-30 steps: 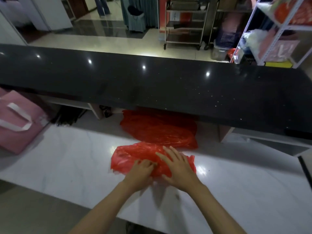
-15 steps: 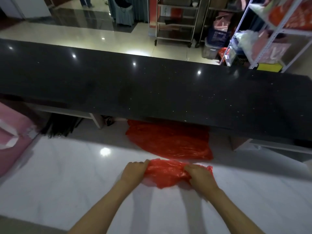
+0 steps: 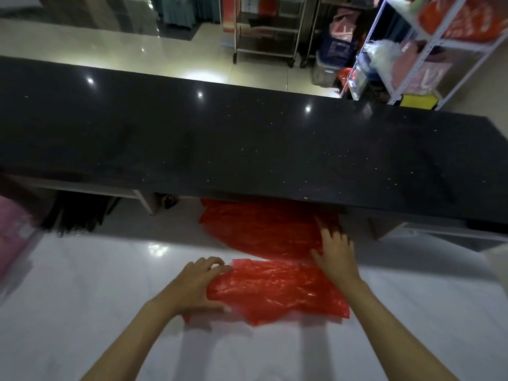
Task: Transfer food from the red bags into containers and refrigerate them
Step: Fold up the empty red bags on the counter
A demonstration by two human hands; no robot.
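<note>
A flattened red plastic bag [image 3: 277,288] lies on the white marble counter [image 3: 82,312] right in front of me. My left hand [image 3: 199,284] holds its left edge, thumb below and fingers curled on top. My right hand [image 3: 334,251] lies with straight spread fingers over the bag's upper right corner, its fingertips reaching onto a second, larger red bag [image 3: 264,229]. That second bag lies flat behind the first, partly under the black raised countertop [image 3: 247,149]. No food or containers are visible.
A pink bag [image 3: 13,237] sits at the counter's left edge. Dark objects [image 3: 79,215] lie under the black shelf at the left. Beyond the counter stand a metal trolley [image 3: 265,28] and a white shelving rack [image 3: 428,45] holding bags and boxes.
The near red bag went from bunched between both hands to spread flat. My right hand moved up and right onto the rear bag's edge; my left hand stays at the left edge.
</note>
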